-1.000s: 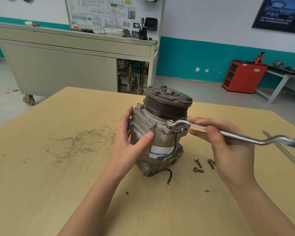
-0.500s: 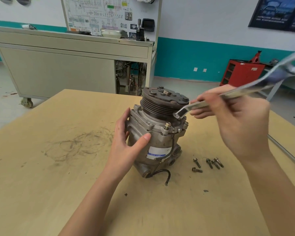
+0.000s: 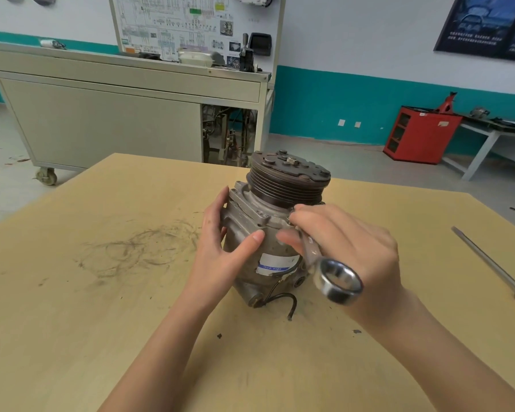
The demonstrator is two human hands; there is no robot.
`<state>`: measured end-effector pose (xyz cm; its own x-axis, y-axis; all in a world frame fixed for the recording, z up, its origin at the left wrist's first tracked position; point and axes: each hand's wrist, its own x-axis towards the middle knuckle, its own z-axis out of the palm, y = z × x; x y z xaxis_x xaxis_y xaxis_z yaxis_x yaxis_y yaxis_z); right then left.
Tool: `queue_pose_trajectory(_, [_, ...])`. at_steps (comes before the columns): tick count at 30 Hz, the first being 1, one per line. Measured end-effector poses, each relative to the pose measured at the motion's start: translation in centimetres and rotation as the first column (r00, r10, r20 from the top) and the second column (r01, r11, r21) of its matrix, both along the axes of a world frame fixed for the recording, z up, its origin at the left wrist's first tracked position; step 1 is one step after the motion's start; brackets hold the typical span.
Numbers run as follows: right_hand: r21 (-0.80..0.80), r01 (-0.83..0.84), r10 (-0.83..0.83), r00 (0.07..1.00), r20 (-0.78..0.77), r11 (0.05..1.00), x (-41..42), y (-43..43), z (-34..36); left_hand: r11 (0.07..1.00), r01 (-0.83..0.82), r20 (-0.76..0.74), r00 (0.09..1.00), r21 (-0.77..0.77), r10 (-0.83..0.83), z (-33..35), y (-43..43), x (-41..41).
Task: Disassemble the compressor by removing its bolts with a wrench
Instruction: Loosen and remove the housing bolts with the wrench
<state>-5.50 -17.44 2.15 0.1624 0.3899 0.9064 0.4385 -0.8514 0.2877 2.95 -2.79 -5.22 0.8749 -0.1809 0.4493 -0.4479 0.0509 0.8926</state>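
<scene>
The right hand (image 3: 348,248) covers one wrench (image 3: 312,250) end; the edge crops the screwdriver (image 3: 485,260).

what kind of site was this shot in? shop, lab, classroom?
Most likely an automotive training workshop. A wiring-diagram board rises above a wheeled cabinet, a red cabinet sits by the far wall, and a compressor is being worked on with a wrench on a wooden table.

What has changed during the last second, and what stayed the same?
The right hand, keeping hold of the wrench, lifted it off the flange of the compressor, swung it up, then brought it back down; its free ring end now points toward the camera, not rightward. The left hand still grips the compressor, standing upright in place. The screwdriver has not moved.
</scene>
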Motion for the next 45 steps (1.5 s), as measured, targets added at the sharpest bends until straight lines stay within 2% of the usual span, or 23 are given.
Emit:
queue_pose_trajectory(3, [0.007,-0.044,0.044,0.999,0.011,0.999,0.1,-0.5,-0.4,1.0,0.019,-0.021,1.0,-0.011,-0.019,0.0,0.1,-0.2])
queue_pose_trajectory(8, [-0.089,-0.061,0.064,0.998,0.028,0.994,0.2,-0.2,-1.0,1.0,0.012,-0.017,1.0,-0.016,-0.012,0.5,0.0,-0.6])
queue_pose_trajectory(13, [0.154,-0.057,0.064,0.997,-0.043,0.986,-0.1,-0.9,-0.9,1.0,0.008,-0.021,1.0,-0.009,-0.008,0.4,0.1,-0.6])
queue_pose_trajectory(16, [0.155,-0.066,0.074,0.996,-0.043,0.986,-0.1,-0.6,-0.8,1.0,0.005,-0.009,1.0,-0.003,-0.005,0.1,0.1,-0.3])
queue_pose_trajectory(18, [0.223,-0.173,0.2,0.974,-0.105,0.959,0.1,-0.9,-1.3,1.0,0.001,-0.002,1.0,-0.003,-0.001,0.0,0.1,-0.2])
queue_pose_trajectory(19, [0.376,-0.264,0.343,0.925,-0.16,0.888,0.2,-1.4,-1.5,1.0,0.002,-0.004,1.0,-0.006,-0.002,0.0,0.1,-0.2])
queue_pose_trajectory(20, [0.609,-0.322,0.523,0.832,-0.183,0.725,0.4,-1.9,-1.6,1.0,0.003,-0.009,1.0,-0.005,-0.003,0.0,0.1,-0.2])
queue_pose_trajectory(21, [0.837,-0.298,0.703,0.698,-0.137,0.459,0.6,-2.5,-1.5,1.0,0.001,-0.012,1.0,-0.001,-0.001,0.0,0.1,-0.2])
queue_pose_trajectory(22, [0.972,-0.177,0.836,0.548,-0.031,0.152,1.0,-3.2,-1.4,1.0,-0.004,-0.012,1.0,0.004,0.004,0.0,0.2,-0.3])
queue_pose_trajectory(23, [0.996,-0.006,0.905,0.417,0.087,-0.093,1.5,-3.7,-1.3,1.0,-0.008,-0.009,1.0,0.004,0.008,0.0,0.2,-0.2])
queue_pose_trajectory(24, [0.964,0.145,0.928,0.332,0.167,-0.225,2.1,-4.3,-1.3,1.0,-0.008,-0.009,1.0,0.002,0.008,0.0,0.2,-0.3])
queue_pose_trajectory(25, [0.935,0.233,0.937,0.29,0.196,-0.268,2.5,-4.8,-1.3,1.0,-0.004,-0.011,1.0,0.0,0.004,0.0,0.2,-0.3])
queue_pose_trajectory(27, [0.948,0.225,0.947,0.28,0.158,-0.225,3.1,-5.5,-0.9,1.0,-0.002,-0.011,1.0,-0.001,0.002,0.2,0.3,-0.5])
queue_pose_trajectory(29, [0.988,0.105,0.915,0.399,0.064,-0.114,3.1,-5.7,-0.1,1.0,-0.004,-0.007,1.0,-0.001,0.004,0.2,0.3,-0.5])
queue_pose_trajectory(31, [0.99,-0.055,0.8,0.595,-0.073,0.131,2.3,-5.8,0.7,1.0,-0.006,0.001,1.0,-0.004,0.006,0.3,0.2,-0.5])
queue_pose_trajectory(33, [0.904,-0.149,0.656,0.736,-0.169,0.4,1.4,-5.4,1.6,1.0,-0.007,0.004,1.0,-0.007,0.007,0.3,0.1,-0.5])
queue_pose_trajectory(35, [0.699,-0.208,0.492,0.839,-0.233,0.684,0.5,-4.1,2.5,1.0,-0.004,0.0,1.0,-0.008,0.004,0.2,0.2,-0.4])
queue_pose_trajectory(37, [0.359,-0.174,0.256,0.947,-0.195,0.917,0.1,-2.9,2.7,1.0,0.001,0.002,1.0,-0.008,-0.001,0.1,0.1,-0.4])
queue_pose_trajectory(39, [0.145,-0.049,0.066,0.991,-0.115,0.988,0.0,-1.6,2.6,1.0,0.002,0.005,1.0,-0.013,-0.002,0.0,0.0,-0.3])
queue_pose_trajectory(45, [-0.08,0.138,-0.135,0.99,0.045,0.987,-0.4,1.0,1.8,0.999,-0.006,0.026,1.0,-0.035,0.007,-0.3,-0.1,0.1])
